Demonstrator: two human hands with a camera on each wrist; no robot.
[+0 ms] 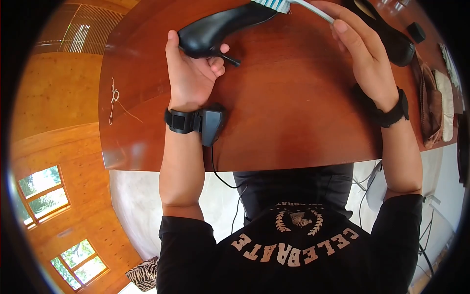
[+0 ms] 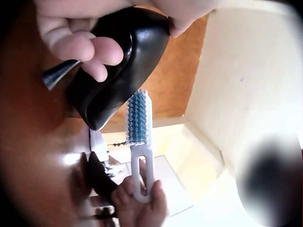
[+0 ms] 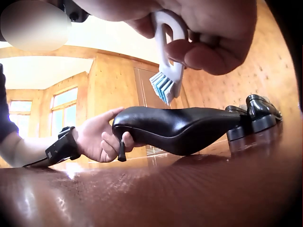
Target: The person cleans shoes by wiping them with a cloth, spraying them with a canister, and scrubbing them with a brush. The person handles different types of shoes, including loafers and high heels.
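Observation:
A glossy black heeled shoe (image 1: 220,29) is gripped at its heel end by the left hand (image 1: 193,78), fingers curled round it near the thin heel. In the right wrist view the shoe (image 3: 165,127) lies sideways above the table, toe pointing right. The right hand (image 1: 364,54) pinches the white handle of a brush (image 1: 313,11) with blue and white bristles. In the left wrist view the brush (image 2: 137,118) is beside the toe; in the right wrist view its bristles are above the shoe, apart from it.
Another dark shoe (image 1: 396,44) and a small black block (image 1: 416,32) are at the table's right. Brown and cream cloth items (image 1: 435,108) lie by the right edge. A thin string (image 1: 115,95) is on the left of the brown table (image 1: 293,108).

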